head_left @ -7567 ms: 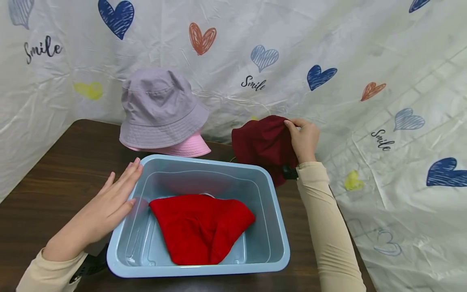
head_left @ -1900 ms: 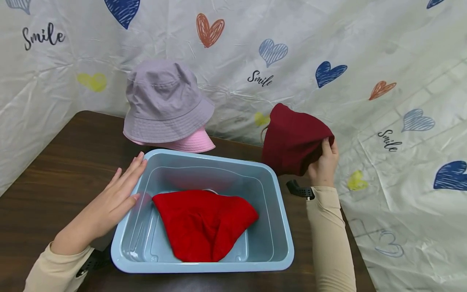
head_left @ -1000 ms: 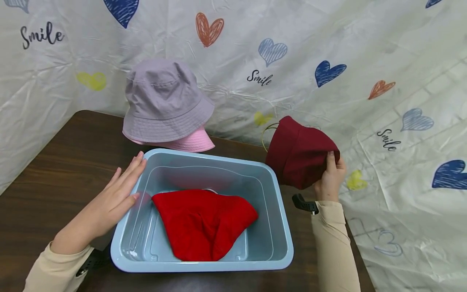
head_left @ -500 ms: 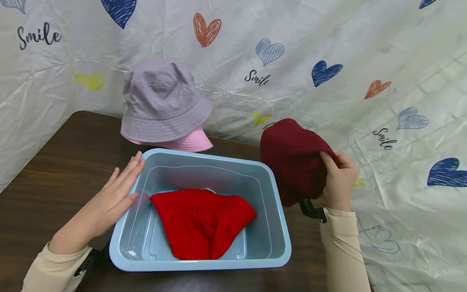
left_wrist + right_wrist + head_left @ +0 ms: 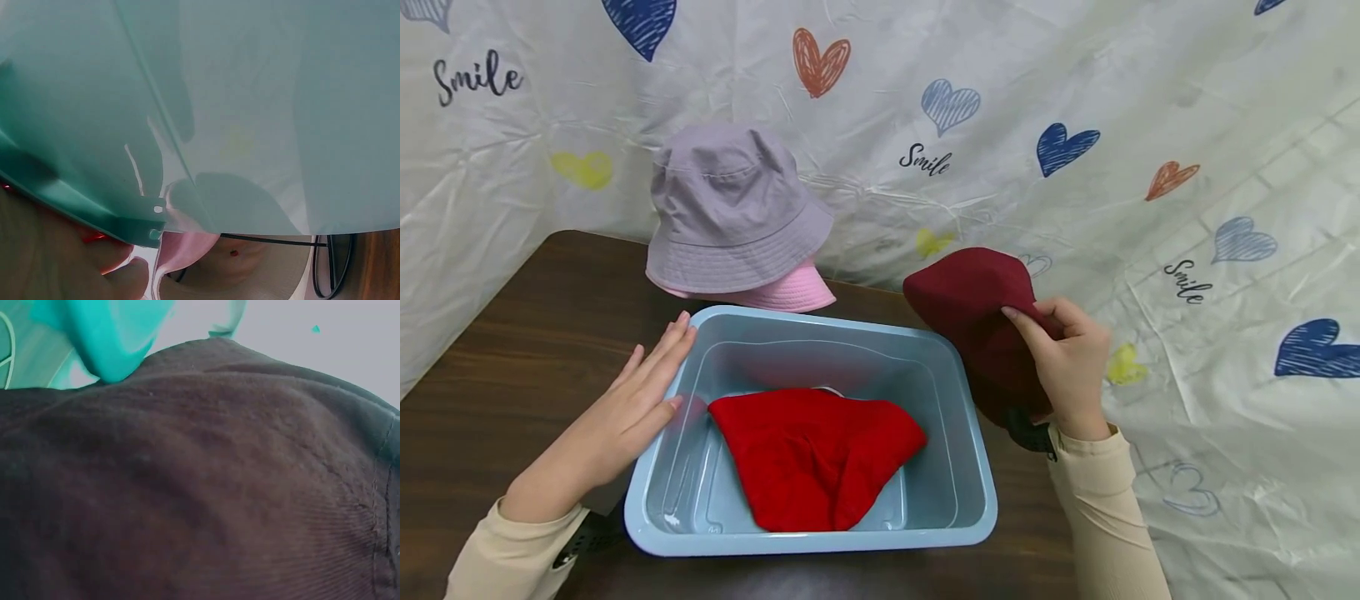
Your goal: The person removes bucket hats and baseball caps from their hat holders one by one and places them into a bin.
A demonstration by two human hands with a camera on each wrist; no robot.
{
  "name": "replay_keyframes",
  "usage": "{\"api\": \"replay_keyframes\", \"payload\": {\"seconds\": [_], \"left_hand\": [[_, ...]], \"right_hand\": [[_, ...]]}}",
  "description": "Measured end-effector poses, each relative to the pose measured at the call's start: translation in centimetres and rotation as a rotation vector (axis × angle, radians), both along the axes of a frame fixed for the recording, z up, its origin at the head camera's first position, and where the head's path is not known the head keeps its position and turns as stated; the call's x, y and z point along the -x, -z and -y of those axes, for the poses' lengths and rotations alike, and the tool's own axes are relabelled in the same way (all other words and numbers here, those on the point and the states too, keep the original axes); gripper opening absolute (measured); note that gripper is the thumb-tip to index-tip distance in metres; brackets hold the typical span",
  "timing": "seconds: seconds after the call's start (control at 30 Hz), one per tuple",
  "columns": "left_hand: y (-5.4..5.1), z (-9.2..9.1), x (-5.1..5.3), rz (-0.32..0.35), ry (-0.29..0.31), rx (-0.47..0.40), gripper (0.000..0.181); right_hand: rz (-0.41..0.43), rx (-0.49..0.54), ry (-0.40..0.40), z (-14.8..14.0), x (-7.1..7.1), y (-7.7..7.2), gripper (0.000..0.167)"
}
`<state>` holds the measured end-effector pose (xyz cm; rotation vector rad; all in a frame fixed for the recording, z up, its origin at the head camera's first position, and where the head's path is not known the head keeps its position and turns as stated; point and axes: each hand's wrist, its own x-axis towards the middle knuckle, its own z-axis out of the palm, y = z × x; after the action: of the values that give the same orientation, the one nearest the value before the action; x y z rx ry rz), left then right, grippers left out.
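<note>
A light blue plastic tub stands on the table with a red cloth hat lying folded inside. My left hand rests its straight fingers against the tub's left rim. Beyond the tub's right rim, my right hand pinches the edge of a maroon bucket hat between thumb and fingers. Its crown is turned toward the back wall, and part of it is behind the tub's rim. In the right wrist view the maroon fabric fills most of the picture. The tub's outer wall covers most of the left wrist view.
Behind the tub, a lavender bucket hat sits stacked on a pink one. The dark wood table ends against a white sheet printed with hearts. Black cables show in the left wrist view.
My right hand has lifted and turned the maroon hat, drawn it rightward and nearer, then shifted it slightly left again toward the tub. The left hand and red hat have stayed put.
</note>
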<state>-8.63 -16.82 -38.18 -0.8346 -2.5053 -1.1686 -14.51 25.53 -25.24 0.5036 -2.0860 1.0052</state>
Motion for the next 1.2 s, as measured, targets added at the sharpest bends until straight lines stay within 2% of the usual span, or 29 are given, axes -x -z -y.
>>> {"api": "replay_keyframes", "payload": {"seconds": [0.07,0.17,0.27,0.4,0.5,0.6,0.67,0.83,0.9,1.2], "left_hand": [[0.0,0.0,0.0,0.003,-0.003,-0.001,0.072],[0.0,0.1,0.0,0.013,-0.005,-0.001,0.072],[0.0,0.1,0.0,0.019,-0.006,0.000,0.072],[0.1,0.1,0.0,0.017,-0.005,0.000,0.072],[0.1,0.2,0.0,0.017,-0.006,-0.002,0.072],[0.1,0.1,0.0,0.020,-0.004,-0.005,0.072],[0.1,0.1,0.0,0.020,-0.003,-0.005,0.072],[0.2,0.0,0.0,0.018,-0.002,-0.001,0.072],[0.2,0.0,0.0,0.016,-0.002,-0.001,0.072],[-0.1,0.0,0.0,0.021,-0.005,0.002,0.072]], "right_hand": [[-0.011,0.005,0.004,0.4,-0.1,-0.2,0.011],[0.001,0.006,-0.041,1.1,-0.4,-0.5,0.010],[0.043,-0.034,-0.140,2.0,-0.8,-0.7,0.013],[0.149,-0.114,-0.303,3.4,-1.5,-0.7,0.016],[0.199,-0.161,-0.373,4.5,-1.8,-0.6,0.016],[0.185,-0.189,-0.387,5.3,-1.9,-0.1,0.019],[0.182,-0.188,-0.393,5.6,-1.9,0.4,0.012],[0.178,-0.198,-0.379,6.2,-1.8,1.1,0.012],[0.158,-0.224,-0.371,6.5,-1.9,1.2,0.020],[0.060,-0.369,-0.401,8.1,-2.1,1.7,0.022]]}}
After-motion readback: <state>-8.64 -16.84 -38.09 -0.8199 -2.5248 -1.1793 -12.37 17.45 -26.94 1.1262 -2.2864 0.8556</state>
